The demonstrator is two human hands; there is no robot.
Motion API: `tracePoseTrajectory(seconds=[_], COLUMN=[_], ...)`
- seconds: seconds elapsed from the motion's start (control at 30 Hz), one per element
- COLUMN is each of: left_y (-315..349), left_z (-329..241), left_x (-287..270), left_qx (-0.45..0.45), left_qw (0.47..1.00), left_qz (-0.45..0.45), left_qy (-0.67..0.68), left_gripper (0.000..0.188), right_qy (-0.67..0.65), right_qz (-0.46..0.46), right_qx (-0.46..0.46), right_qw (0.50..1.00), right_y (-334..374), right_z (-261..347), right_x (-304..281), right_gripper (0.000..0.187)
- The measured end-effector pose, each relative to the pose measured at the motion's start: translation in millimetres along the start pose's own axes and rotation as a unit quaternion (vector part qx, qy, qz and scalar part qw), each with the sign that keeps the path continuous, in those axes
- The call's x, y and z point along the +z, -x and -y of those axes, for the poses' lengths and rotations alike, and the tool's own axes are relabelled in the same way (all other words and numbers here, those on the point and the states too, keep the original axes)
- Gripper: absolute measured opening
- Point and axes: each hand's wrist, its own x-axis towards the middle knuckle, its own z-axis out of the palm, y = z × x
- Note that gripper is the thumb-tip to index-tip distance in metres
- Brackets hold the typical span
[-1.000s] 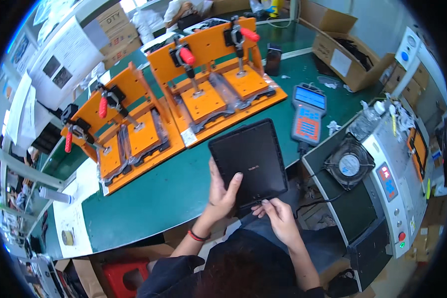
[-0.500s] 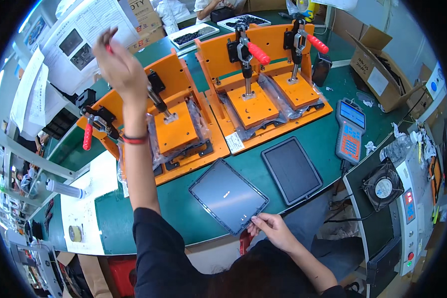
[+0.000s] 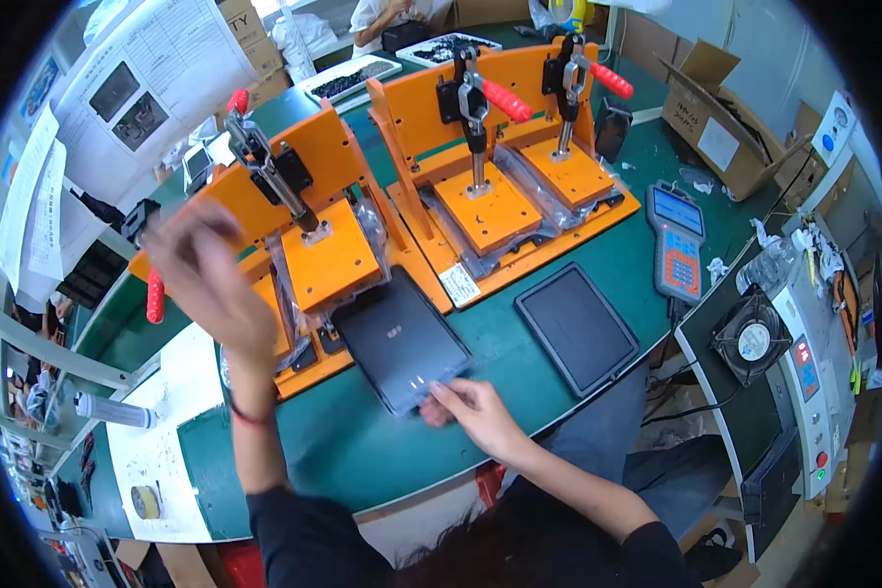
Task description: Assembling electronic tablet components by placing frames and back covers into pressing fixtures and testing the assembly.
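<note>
Right hand [image 3: 468, 414] has the near edge of the dark panel [image 3: 399, 338] pinched; panel sits ahead and left of it, far end at the left orange fixture [image 3: 331, 253]. Left hand [image 3: 211, 284] is up, left of the panel, too blurred to tell its grip.

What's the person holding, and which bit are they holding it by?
The right hand holds the dark flat panel by its near edge. The left hand is too blurred to tell.
</note>
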Motion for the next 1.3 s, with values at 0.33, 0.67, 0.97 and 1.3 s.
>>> tracePoseTrajectory(seconds=[0.33,0.67,0.97,1.3], left_y=[138.8,138.6,140.9,132.7], left_z=[10.6,55.0,31.5,33.5], left_x=[-57.6,-58.1,-45.6,-54.8], left_qx=[-0.126,-0.542,-0.553,-0.561], left_qw=[0.896,0.814,0.535,0.591], left_qz=[0.235,0.202,0.018,0.070], left_qy=[-0.354,0.050,0.639,0.575], left_gripper=[0.045,0.029,0.054,0.061], right_qy=[0.052,0.352,0.611,0.662], right_qz=[-0.064,-0.014,-0.097,-0.032], right_qx=[0.068,0.041,-0.464,-0.559], right_qw=[0.994,0.935,0.634,0.498], right_y=[80.7,65.7,-82.0,-137.6], right_z=[8.1,31.7,4.5,11.1], right_x=[-31.5,-12.8,38.1,25.9], right_gripper=[0.030,0.030,0.019,0.008])
